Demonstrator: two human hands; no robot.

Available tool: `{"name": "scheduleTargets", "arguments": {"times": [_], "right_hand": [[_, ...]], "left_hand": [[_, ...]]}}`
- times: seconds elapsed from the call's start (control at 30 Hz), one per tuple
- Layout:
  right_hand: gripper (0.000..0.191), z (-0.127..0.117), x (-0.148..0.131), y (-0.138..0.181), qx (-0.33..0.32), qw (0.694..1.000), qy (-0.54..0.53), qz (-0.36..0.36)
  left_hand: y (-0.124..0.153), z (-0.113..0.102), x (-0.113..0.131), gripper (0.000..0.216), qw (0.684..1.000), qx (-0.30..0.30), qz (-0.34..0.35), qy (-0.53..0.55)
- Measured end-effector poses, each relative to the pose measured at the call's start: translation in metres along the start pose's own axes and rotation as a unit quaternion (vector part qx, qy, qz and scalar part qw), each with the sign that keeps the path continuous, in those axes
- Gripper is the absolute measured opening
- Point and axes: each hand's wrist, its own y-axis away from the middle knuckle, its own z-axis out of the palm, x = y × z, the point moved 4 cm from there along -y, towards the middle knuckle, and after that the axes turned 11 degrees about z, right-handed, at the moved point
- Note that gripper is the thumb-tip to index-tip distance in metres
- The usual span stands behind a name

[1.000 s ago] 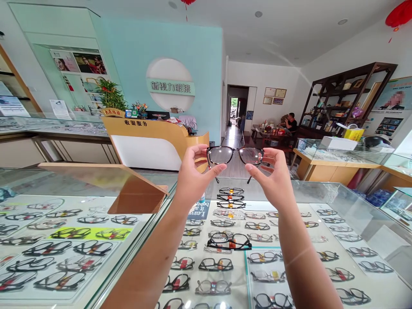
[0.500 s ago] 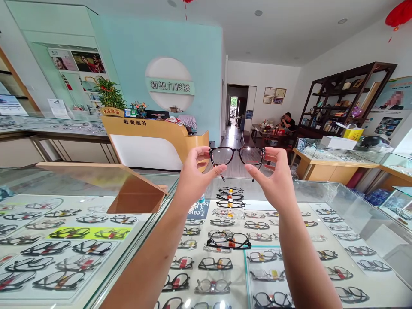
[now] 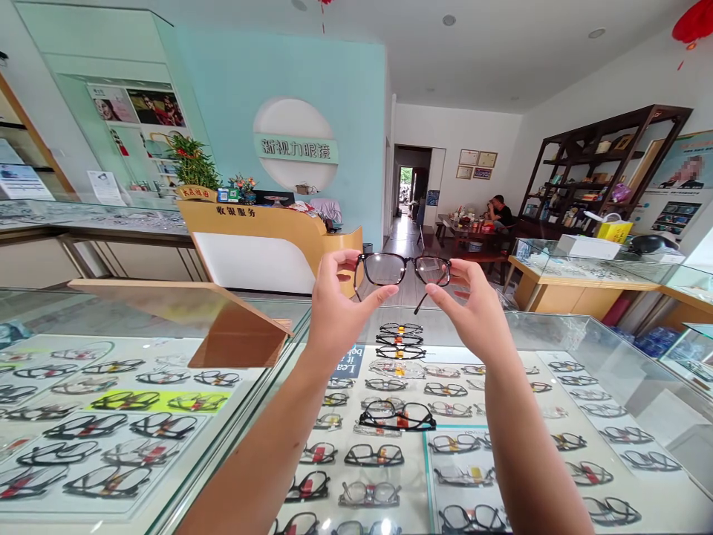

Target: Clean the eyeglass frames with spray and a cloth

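I hold up a pair of dark-framed eyeglasses [image 3: 385, 269] above the far side of a glass display counter, lenses level and slightly angled. My left hand [image 3: 344, 291] grips the left end of the frame, fingers behind and thumb stretched below the lens. At the other end, my right hand [image 3: 471, 299] pinches the frame by the right lens. One temple arm hangs down below the right lens. Under my hands, black eyeglasses [image 3: 397, 416] lie nearest, with a row of stacked eyeglasses [image 3: 400, 340] farther back.
Many spectacle frames fill the counter [image 3: 568, 334] and the case at left. A brown wooden-backed mirror or stand [image 3: 239, 334] rests on the left glass. Beyond are a cashier desk [image 3: 256, 260], a dark shelf [image 3: 596, 171], and a person [image 3: 501, 212] seated at a table.
The eyeglasses have turned a little and shifted slightly left, their left lens now looking larger than the right. Both hands keep hold of the frame.
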Motion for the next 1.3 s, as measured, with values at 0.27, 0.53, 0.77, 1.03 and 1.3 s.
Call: {"name": "scheduleTargets", "arguments": {"times": [0.27, 0.53, 0.77, 1.03, 1.3], "right_hand": [[0.066, -0.001, -0.002, 0.002, 0.013, 1.000, 0.010, -0.009], [0.068, -0.005, -0.005, 0.004, 0.063, 0.998, 0.004, -0.023], [0.068, -0.006, -0.005, 0.005, 0.072, 0.997, 0.000, -0.026], [0.068, -0.005, -0.005, 0.004, 0.067, 0.998, -0.005, -0.022], [0.066, -0.001, -0.004, 0.002, 0.051, 0.998, -0.023, -0.029]], "left_hand": [[0.000, 0.001, -0.003, 0.066, 1.000, -0.003, -0.017, 0.018], [-0.001, 0.005, -0.013, 0.067, 0.997, -0.032, -0.047, 0.050], [0.000, 0.006, -0.014, 0.071, 0.996, -0.045, -0.054, 0.047], [-0.001, 0.005, -0.007, 0.070, 0.998, -0.033, -0.043, 0.029], [-0.001, 0.000, 0.000, 0.070, 1.000, 0.001, 0.005, 0.014]]}}
